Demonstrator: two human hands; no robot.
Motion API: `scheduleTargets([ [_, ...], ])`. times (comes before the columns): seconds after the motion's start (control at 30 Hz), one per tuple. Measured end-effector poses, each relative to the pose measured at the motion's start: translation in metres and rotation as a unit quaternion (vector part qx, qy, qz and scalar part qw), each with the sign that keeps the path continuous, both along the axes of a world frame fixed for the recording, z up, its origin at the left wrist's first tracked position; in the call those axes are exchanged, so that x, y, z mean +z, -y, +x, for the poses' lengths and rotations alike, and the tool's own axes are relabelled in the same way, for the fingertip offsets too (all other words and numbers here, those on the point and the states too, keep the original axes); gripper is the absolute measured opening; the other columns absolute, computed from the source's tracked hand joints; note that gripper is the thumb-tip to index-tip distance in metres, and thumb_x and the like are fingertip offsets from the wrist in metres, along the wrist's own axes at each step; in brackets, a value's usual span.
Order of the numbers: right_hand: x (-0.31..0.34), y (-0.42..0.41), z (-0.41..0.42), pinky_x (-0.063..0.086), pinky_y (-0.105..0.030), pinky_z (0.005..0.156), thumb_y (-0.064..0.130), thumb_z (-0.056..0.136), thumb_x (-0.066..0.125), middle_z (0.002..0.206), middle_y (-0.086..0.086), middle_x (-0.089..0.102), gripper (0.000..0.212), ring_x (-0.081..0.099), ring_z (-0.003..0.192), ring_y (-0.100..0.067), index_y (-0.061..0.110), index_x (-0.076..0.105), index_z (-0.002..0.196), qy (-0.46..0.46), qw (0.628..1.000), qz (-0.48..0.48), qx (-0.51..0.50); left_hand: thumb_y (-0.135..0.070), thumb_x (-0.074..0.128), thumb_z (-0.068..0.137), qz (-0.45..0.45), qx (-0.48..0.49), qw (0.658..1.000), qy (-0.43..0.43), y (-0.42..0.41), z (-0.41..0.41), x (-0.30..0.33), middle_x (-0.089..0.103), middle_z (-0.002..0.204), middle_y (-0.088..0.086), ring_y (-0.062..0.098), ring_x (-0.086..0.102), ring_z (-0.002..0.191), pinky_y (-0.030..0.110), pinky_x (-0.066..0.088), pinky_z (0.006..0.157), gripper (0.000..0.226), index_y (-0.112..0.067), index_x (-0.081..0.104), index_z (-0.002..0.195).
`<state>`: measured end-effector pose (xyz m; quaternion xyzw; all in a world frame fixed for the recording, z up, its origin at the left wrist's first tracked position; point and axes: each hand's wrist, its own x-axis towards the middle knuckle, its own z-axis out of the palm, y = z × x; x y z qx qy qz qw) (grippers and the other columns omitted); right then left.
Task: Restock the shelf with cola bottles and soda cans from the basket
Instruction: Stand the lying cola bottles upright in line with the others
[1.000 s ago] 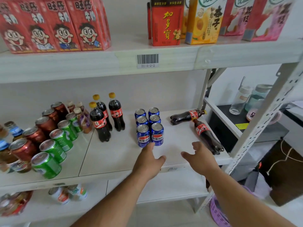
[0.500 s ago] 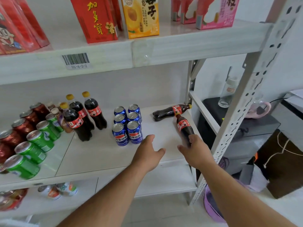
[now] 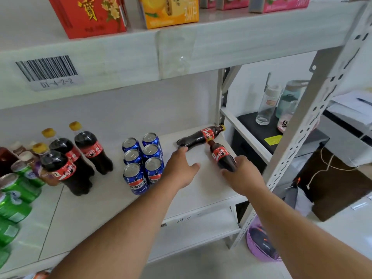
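Both of your hands have pushed further in over the shelf (image 3: 84, 214) since a second ago, and your view has swung right and closer, so the upper boxes now crowd the top edge of the frame. Your left hand (image 3: 179, 170) sits at centre frame with fingers extended and relaxed, its fingertips just at the base of the far lying cola bottle (image 3: 199, 136), which lies on its side pointing toward the upright post at upper right. Your right hand (image 3: 244, 175), right of centre, curls its fingers around the bottom of the near lying cola bottle (image 3: 221, 156), whose cap touches the far one's neck. Left of your hands, six blue soda cans (image 3: 144, 160) stand in two rows, and further left three upright cola bottles (image 3: 80, 156) stand together. Green cans (image 3: 16, 190) run down the left edge of the frame. At lower right, below the shelf, part of the purple basket (image 3: 259, 244) shows on the floor.
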<state>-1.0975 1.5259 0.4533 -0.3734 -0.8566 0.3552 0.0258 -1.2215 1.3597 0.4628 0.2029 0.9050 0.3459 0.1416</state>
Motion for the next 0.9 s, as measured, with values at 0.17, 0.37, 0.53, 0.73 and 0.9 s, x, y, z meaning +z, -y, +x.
scheduleTargets([
  [0.17,-0.005,-0.004,-0.017,0.053,-0.031,0.066,0.045,0.088,0.074,0.105,-0.003,0.064,0.052,0.066,0.083,-0.023,0.019,0.051,0.128,0.015,0.999,0.027,-0.019,-0.036,0.071,0.094,-0.041,-0.028,0.997,-0.05,-0.015,-0.031,0.004,0.049,0.149,0.008,0.029,0.054,0.13,0.036,0.046,0.101,0.069,-0.018,0.041,0.153],
  [0.37,-0.005,-0.021,-0.041,0.038,-0.029,0.057,0.049,0.091,0.072,0.104,-0.001,0.052,0.059,0.054,0.088,-0.023,0.015,0.052,0.134,0.076,0.995,0.061,-0.012,-0.034,0.073,0.091,-0.112,-0.064,0.985,-0.118,-0.05,-0.077,-0.006,0.056,0.139,0.011,0.033,0.056,0.123,0.045,0.053,0.098,0.059,-0.013,0.05,0.141],
  [0.53,-0.01,-0.035,-0.056,0.036,-0.024,0.052,0.052,0.09,0.073,0.092,0.004,0.051,0.058,0.055,0.08,-0.014,0.018,0.053,0.133,0.122,0.991,0.053,0.015,-0.033,0.075,0.09,-0.173,-0.088,0.968,-0.156,-0.083,-0.11,-0.021,0.056,0.139,0.01,0.032,0.055,0.125,0.044,0.052,0.099,0.055,-0.013,0.052,0.136],
  [0.73,-0.016,-0.048,-0.064,0.04,-0.022,0.054,0.051,0.091,0.074,0.088,0.005,0.057,0.053,0.06,0.081,-0.012,0.02,0.058,0.13,0.173,0.983,0.04,0.043,-0.036,0.074,0.09,-0.259,-0.114,0.94,-0.192,-0.118,-0.132,-0.037,0.059,0.136,0.009,0.032,0.057,0.123,0.042,0.05,0.096,0.057,-0.013,0.052,0.137],
  [0.9,-0.025,-0.054,-0.069,0.05,-0.023,0.069,0.046,0.09,0.076,0.101,0.002,0.063,0.054,0.066,0.094,-0.017,0.02,0.059,0.134,0.201,0.977,0.016,0.062,-0.046,0.076,0.088,-0.295,-0.094,0.937,-0.162,-0.128,-0.144,-0.056,0.063,0.131,0.01,0.033,0.062,0.119,0.043,0.053,0.094,0.064,-0.015,0.049,0.138],
])
